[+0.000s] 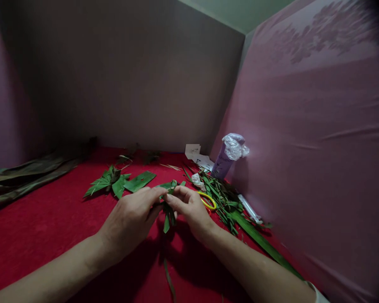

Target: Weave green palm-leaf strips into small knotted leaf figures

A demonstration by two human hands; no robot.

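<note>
My left hand (131, 219) and my right hand (191, 210) meet over the red cloth (50, 227), both pinching a small piece of folded green leaf strips (168, 210). The fingers of each hand are closed on it. Loose strip ends hang down from it toward the cloth. A finished-looking green leaf shape (109, 182) lies just beyond my left hand, and a flat leaf piece (140, 181) lies beside it.
A pile of cut green leaf strips (222, 198) lies to the right with yellow-handled scissors (207, 201). A purple cup with crumpled plastic (229, 155) stands against the pink wall. White paper slips (197, 155) lie behind. Long dried leaves (25, 176) lie far left.
</note>
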